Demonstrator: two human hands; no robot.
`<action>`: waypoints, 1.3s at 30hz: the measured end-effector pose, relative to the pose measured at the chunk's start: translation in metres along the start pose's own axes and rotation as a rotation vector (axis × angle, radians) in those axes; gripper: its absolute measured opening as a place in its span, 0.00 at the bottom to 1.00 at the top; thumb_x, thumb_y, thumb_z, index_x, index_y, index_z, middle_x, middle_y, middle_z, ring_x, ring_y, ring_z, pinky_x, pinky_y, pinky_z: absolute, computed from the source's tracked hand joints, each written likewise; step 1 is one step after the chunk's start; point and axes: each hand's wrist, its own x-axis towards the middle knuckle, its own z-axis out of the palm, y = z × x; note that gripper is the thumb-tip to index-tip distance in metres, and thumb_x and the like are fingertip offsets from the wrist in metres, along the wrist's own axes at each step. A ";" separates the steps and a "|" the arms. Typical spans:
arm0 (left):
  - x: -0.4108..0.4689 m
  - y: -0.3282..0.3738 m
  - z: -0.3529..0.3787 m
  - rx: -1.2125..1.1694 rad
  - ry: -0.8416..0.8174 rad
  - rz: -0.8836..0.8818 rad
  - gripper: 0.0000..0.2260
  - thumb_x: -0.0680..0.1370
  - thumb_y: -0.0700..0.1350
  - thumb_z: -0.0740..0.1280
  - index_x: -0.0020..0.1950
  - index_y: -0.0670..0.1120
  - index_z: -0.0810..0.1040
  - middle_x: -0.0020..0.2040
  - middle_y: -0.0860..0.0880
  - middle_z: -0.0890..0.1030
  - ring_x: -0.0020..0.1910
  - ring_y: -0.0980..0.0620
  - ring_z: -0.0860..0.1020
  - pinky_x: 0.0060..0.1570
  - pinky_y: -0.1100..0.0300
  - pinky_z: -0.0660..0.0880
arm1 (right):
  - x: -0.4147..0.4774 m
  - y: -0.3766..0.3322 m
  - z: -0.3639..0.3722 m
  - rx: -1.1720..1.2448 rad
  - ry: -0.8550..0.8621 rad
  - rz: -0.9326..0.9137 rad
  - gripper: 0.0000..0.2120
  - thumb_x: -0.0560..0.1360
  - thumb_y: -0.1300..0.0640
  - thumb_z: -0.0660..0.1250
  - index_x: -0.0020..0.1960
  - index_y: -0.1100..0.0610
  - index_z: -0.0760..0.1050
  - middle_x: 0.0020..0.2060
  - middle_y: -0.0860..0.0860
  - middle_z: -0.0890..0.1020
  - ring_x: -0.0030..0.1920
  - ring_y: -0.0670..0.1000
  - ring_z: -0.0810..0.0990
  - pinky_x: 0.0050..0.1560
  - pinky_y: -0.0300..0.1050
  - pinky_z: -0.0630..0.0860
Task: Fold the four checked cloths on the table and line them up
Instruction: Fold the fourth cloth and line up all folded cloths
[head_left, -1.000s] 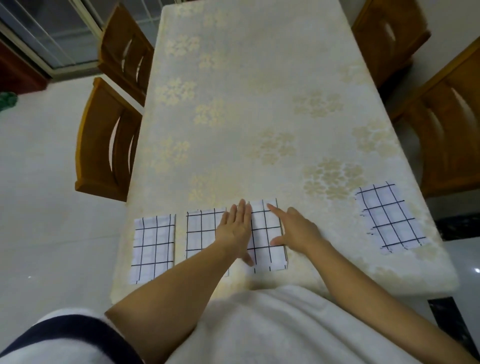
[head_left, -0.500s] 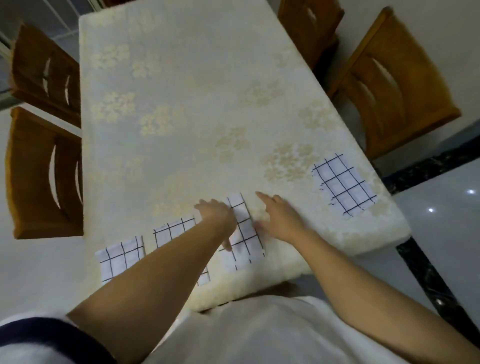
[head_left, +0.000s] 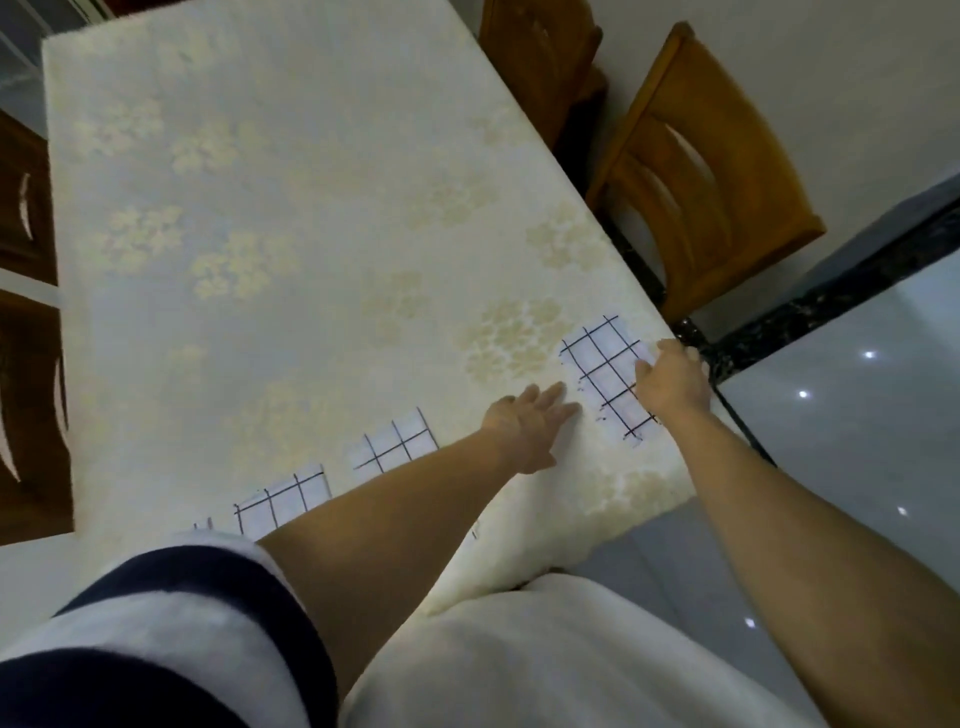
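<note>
- Right grip (head_left: 672, 382) lies on the right edge of the rightmost checked cloth (head_left: 602, 379), thumb on the fabric; I cannot tell whether it pinches.
- Left grip (head_left: 524, 421), fingers straight, lies flat on the table (head_left: 311, 260) just left of that cloth.
- Middle cloth (head_left: 397, 439) and left cloth (head_left: 283, 499) lie well apart from it, near the table's front edge.

**Cloths Being Partly Covered by Arm, Sleeve and Hand**

The near ends of the second cloth (head_left: 283, 499) and the third cloth (head_left: 397, 441) are being covered by the left forearm (head_left: 395, 499). The leftmost cloth (head_left: 203, 523) is being hidden almost wholly by the sleeve (head_left: 171, 623). The right edge of the rightmost cloth (head_left: 602, 369) is being masked by the right hand (head_left: 672, 382), so the hold of its fingers (head_left: 675, 349) is not being made out. The chairs on the left (head_left: 26, 405) are being cut off by the frame edge.
</note>
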 end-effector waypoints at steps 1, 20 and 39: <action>-0.001 -0.004 0.000 -0.016 0.007 -0.005 0.38 0.80 0.55 0.66 0.83 0.53 0.46 0.83 0.49 0.43 0.81 0.44 0.50 0.75 0.47 0.61 | 0.004 -0.001 0.001 0.045 -0.021 0.030 0.26 0.81 0.48 0.63 0.72 0.63 0.65 0.68 0.64 0.71 0.65 0.66 0.72 0.61 0.57 0.73; -0.059 -0.047 0.045 -0.287 0.133 -0.388 0.46 0.78 0.65 0.65 0.82 0.47 0.40 0.82 0.49 0.36 0.81 0.45 0.37 0.79 0.48 0.41 | -0.049 -0.070 0.041 0.098 -0.429 -0.361 0.17 0.74 0.52 0.75 0.58 0.59 0.77 0.45 0.53 0.80 0.47 0.53 0.78 0.47 0.41 0.70; -0.051 -0.036 0.036 -0.115 0.031 -0.386 0.59 0.71 0.66 0.73 0.80 0.40 0.35 0.81 0.42 0.35 0.81 0.44 0.41 0.79 0.43 0.45 | -0.033 -0.061 0.033 -0.388 -0.498 -0.767 0.52 0.64 0.40 0.80 0.77 0.31 0.50 0.53 0.47 0.64 0.54 0.48 0.69 0.54 0.43 0.71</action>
